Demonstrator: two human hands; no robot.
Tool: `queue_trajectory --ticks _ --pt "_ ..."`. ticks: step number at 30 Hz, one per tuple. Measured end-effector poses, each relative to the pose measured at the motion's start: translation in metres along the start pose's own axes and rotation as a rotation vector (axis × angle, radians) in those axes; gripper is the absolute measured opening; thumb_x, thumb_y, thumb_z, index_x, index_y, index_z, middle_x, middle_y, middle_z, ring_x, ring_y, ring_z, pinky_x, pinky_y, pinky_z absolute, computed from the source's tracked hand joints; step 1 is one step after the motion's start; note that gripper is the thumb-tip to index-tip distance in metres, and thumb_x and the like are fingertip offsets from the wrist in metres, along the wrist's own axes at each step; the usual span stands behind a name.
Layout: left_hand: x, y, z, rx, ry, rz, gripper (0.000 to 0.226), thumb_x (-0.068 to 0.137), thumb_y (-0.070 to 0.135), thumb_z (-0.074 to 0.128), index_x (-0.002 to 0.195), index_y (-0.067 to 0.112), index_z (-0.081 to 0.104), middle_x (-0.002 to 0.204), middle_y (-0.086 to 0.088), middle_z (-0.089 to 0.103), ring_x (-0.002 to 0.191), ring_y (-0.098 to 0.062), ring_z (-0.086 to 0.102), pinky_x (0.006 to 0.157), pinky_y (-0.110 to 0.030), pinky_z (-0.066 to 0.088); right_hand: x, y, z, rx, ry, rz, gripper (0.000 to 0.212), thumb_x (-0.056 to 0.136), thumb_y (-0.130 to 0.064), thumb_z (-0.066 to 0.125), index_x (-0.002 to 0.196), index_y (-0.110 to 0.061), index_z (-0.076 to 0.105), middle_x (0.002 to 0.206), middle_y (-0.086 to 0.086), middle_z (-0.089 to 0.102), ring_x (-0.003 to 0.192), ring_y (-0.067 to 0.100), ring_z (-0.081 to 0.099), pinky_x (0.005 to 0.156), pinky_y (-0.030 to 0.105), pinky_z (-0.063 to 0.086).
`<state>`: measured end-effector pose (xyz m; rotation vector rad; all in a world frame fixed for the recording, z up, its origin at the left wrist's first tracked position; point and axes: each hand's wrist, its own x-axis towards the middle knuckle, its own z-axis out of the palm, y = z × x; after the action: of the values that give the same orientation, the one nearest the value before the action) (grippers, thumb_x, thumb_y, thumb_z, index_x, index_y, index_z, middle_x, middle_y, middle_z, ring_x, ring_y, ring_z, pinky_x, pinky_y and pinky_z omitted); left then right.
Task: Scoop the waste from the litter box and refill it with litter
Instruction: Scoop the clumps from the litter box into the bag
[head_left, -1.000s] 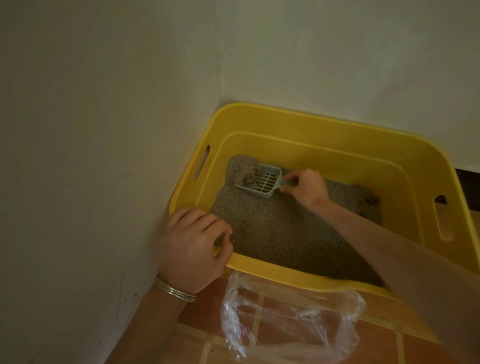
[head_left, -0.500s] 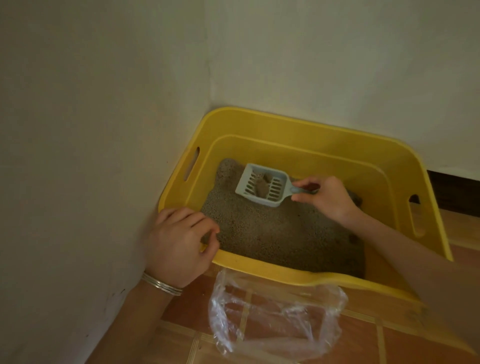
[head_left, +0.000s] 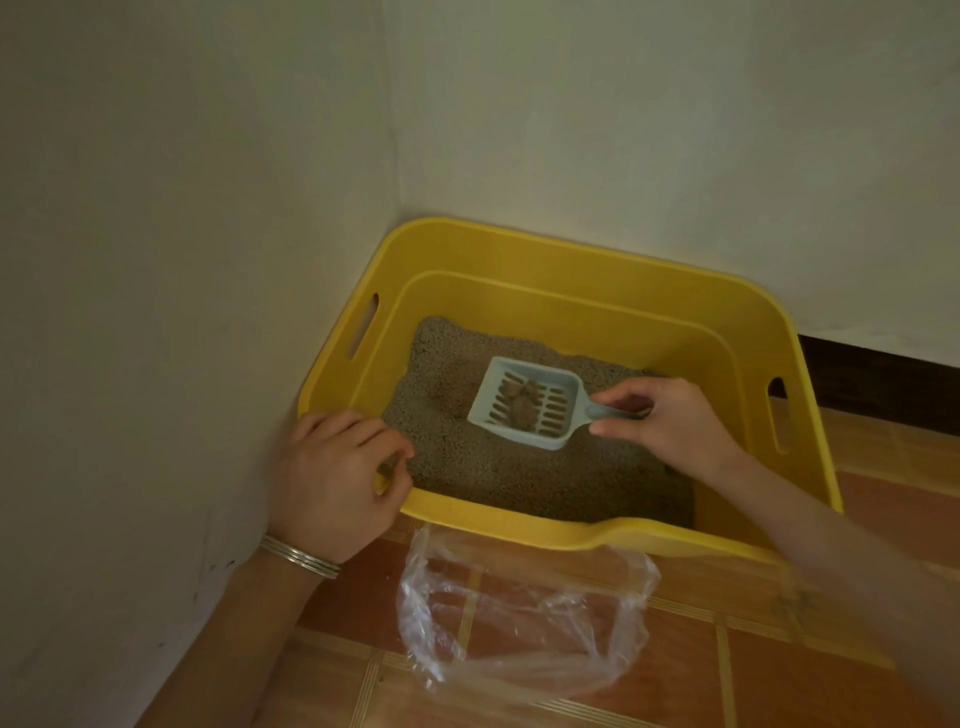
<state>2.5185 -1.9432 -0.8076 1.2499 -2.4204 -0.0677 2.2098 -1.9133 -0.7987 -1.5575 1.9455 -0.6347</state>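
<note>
Right hand (head_left: 670, 421): thumb and fingers clamped on the handle of the scoop (head_left: 563, 382), centre-right of frame. The scoop is mid-box over the litter (head_left: 519, 483). It looks lifted just clear, but I can't be sure. A brown clump of waste (head_left: 522, 408) sits on the slots. Left hand (head_left: 332, 478): fingers curled over the near-left corner rim of the litter box (head_left: 597, 260), left of centre. The plastic bag (head_left: 524, 613) is on the floor (head_left: 779, 675) at lower centre, just beside the box's front wall. Its mouth looks open but slack.

My read is that the step in hand is sift, then transfer to the bag. To do it well:
- Give it a small side-to-side shake over the litter so loose grains drop through the slots before you leave the box.
- Hold the scoop level, because tipping the front edge down will roll the clump off.
- Cross the front wall at its low dip at lower centre, which is the shortest path to the bag.
- The bag is limp. Consider freeing your left hand to hold the mouth open, or tip the scoop deep inside rather than at the lip.
- Tip slowly, because the clump looks crumbly and may break up.
- Dark spots at the box's right end may be more waste, so check there next.
</note>
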Motion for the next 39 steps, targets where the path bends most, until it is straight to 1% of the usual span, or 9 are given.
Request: queue_trajectory --ticks 6,13,18,20,24,27,32,36,39 --pt "-0.005 0.0 0.001 -0.041 0.031 0.016 0.019 0.075 0.027 0.05 0.072 0.025 0.069 0.076 0.012 0.065 0.08 -0.014 0.054 0.076 -0.03 0.033 -0.014 -0.004 0.001 0.039 0.016 0.044 0.026 0.066 -0.017 0.081 0.09 -0.019 0.072 0.081 -0.01 0.065 0.076 -0.005 0.056 0.065 0.001 0.04" --pt "-0.024 -0.001 -0.002 -0.123 -0.008 0.062 0.024 0.076 0.026 0.05 0.088 0.019 0.07 0.098 0.004 0.064 0.093 -0.019 0.055 0.095 -0.033 0.031 -0.056 -0.025 -0.011 0.096 0.042 0.07 0.024 0.069 -0.023 0.079 0.092 -0.025 0.071 0.088 -0.015 0.066 0.084 -0.003 0.058 0.067 0.011 0.039" --pt "-0.04 0.006 -0.013 -0.164 -0.063 0.102 0.029 0.08 0.027 0.049 0.097 0.015 0.069 0.111 -0.001 0.062 0.114 -0.024 0.05 0.108 -0.035 0.027 -0.101 -0.041 -0.021 0.144 -0.039 0.031 0.023 0.068 -0.024 0.078 0.089 -0.03 0.071 0.084 -0.013 0.069 0.078 -0.003 0.061 0.068 0.011 0.047" --pt "-0.048 0.01 -0.017 -0.189 -0.065 0.12 0.029 0.081 0.025 0.048 0.098 0.013 0.069 0.114 -0.003 0.061 0.12 -0.025 0.046 0.105 -0.031 0.03 -0.116 -0.043 -0.02 0.143 -0.07 0.008 0.024 0.066 -0.026 0.078 0.089 -0.03 0.071 0.084 -0.013 0.07 0.078 -0.004 0.062 0.068 0.011 0.047" --pt "-0.071 0.021 -0.013 -0.243 -0.12 0.114 0.03 0.08 0.021 0.048 0.101 0.012 0.067 0.115 -0.002 0.059 0.116 -0.02 0.05 0.089 -0.037 0.048 -0.134 -0.041 -0.014 0.018 -0.058 -0.118 0.027 0.06 -0.04 0.072 0.087 -0.037 0.067 0.082 -0.02 0.067 0.082 -0.004 0.06 0.07 0.011 0.046" --pt "-0.091 0.025 0.0 -0.235 -0.22 0.129 0.032 0.076 0.024 0.051 0.105 0.017 0.062 0.116 -0.001 0.058 0.111 -0.019 0.052 0.08 -0.038 0.052 -0.142 -0.031 -0.005 -0.161 -0.015 -0.242 0.031 0.061 -0.026 0.082 0.089 -0.03 0.069 0.083 -0.027 0.061 0.087 -0.011 0.056 0.072 0.005 0.042" --pt "-0.113 0.023 0.019 -0.182 -0.312 0.12 0.037 0.075 0.03 0.05 0.111 0.022 0.058 0.118 -0.003 0.055 0.108 -0.021 0.052 0.074 -0.038 0.052 -0.152 -0.021 0.019 -0.335 0.08 -0.342 0.033 0.051 -0.015 0.089 0.08 -0.015 0.074 0.076 -0.007 0.071 0.078 -0.008 0.05 0.068 -0.01 0.027" --pt "-0.123 0.02 0.033 -0.172 -0.34 0.1 0.037 0.076 0.032 0.051 0.112 0.023 0.055 0.124 -0.003 0.052 0.109 -0.021 0.051 0.071 -0.039 0.053 -0.147 -0.006 0.045 -0.285 0.083 -0.321 0.034 0.055 -0.013 0.088 0.085 -0.018 0.072 0.08 -0.002 0.07 0.072 0.015 0.065 0.065 0.016 0.046" --pt "-0.123 0.018 0.038 -0.199 -0.343 0.085 0.039 0.076 0.033 0.05 0.113 0.021 0.057 0.128 0.0 0.046 0.108 -0.02 0.052 0.07 -0.037 0.054 -0.141 -0.008 0.056 -0.373 0.115 -0.395 0.035 0.055 -0.016 0.087 0.087 -0.02 0.072 0.083 -0.005 0.069 0.074 0.017 0.065 0.058 0.03 0.054"
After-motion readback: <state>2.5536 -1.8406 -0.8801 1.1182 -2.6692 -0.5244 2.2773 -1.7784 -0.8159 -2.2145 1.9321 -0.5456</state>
